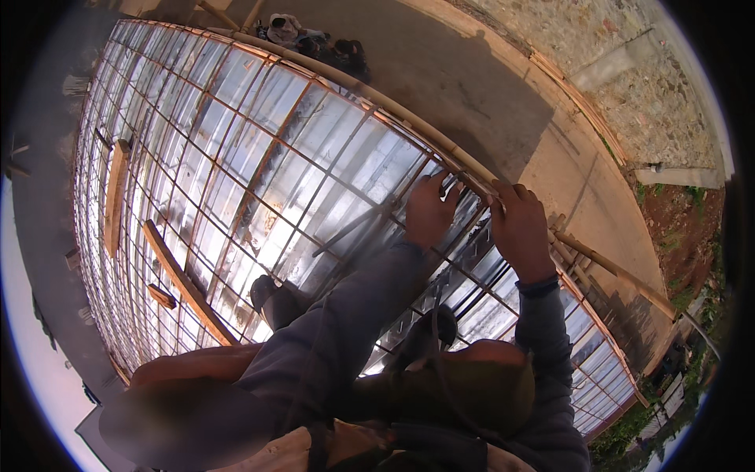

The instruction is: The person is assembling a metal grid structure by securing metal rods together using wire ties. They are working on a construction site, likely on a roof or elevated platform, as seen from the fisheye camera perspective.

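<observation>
A grid of rusty steel bars [303, 230] lies over shiny corrugated metal sheets [370, 161]. Both my hands are at the grid's far right edge, beside a bamboo pole [409, 119]. My left hand [429, 212] is closed, with curled fingers among the bars at the edge; what they hold is hidden. Just to its right, my right hand [522, 232] is closed with its fingertips bent down at the edge bars. Anything between those fingertips is too small to make out. A dark rod [346, 230] lies near my left forearm.
Two long wooden boards [186, 282] [116, 197] and a short wood piece [161, 296] lie on the grid at left. My boots [275, 299] rest on it. Beyond the edge, lower ground [440, 55] shows, with people [314, 41] there. Another bamboo pole [617, 271] juts out at right.
</observation>
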Demonstrator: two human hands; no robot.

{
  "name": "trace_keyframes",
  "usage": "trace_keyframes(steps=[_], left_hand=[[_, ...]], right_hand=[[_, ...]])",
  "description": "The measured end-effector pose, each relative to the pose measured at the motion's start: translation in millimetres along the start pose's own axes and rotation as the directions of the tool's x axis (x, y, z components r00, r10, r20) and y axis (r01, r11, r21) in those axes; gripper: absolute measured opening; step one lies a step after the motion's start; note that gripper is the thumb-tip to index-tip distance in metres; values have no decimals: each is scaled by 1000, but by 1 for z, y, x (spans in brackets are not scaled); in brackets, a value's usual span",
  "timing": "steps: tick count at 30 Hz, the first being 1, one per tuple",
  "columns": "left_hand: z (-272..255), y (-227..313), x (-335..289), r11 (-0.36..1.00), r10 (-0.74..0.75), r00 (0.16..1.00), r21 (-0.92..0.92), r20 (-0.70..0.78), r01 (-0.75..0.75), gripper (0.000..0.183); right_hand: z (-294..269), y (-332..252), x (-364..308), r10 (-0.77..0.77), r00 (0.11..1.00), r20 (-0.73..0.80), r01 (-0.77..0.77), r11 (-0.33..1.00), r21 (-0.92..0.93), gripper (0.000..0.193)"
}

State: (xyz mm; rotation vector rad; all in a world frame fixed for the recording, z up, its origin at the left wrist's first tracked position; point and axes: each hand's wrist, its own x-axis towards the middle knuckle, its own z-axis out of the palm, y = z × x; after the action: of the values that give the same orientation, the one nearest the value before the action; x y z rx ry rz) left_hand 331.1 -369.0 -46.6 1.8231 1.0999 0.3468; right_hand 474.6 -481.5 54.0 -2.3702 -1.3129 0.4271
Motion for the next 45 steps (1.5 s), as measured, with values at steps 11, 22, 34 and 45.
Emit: trace_keyframes(steps=[11,22,34,45], left_hand=[[-104,-9,-48,711,289,957,660,40,-242,39],[-152,-18,-36,819,159,986,552,46,-158,40],[-126,212,-27,985,171,924,-47,343,-165,46],[-187,134,26,781,-21,430,283,903,-556,29]], right_hand=[[-6,5,-65,10,845,-535,205,917,342,28],[43,-19,-106,-135,876,-463,358,824,438,22],[7,-33,-80,-36,994,106,-108,-63,992,28],[-143,66,-47,-15,1000,15,13,994,112,20]])
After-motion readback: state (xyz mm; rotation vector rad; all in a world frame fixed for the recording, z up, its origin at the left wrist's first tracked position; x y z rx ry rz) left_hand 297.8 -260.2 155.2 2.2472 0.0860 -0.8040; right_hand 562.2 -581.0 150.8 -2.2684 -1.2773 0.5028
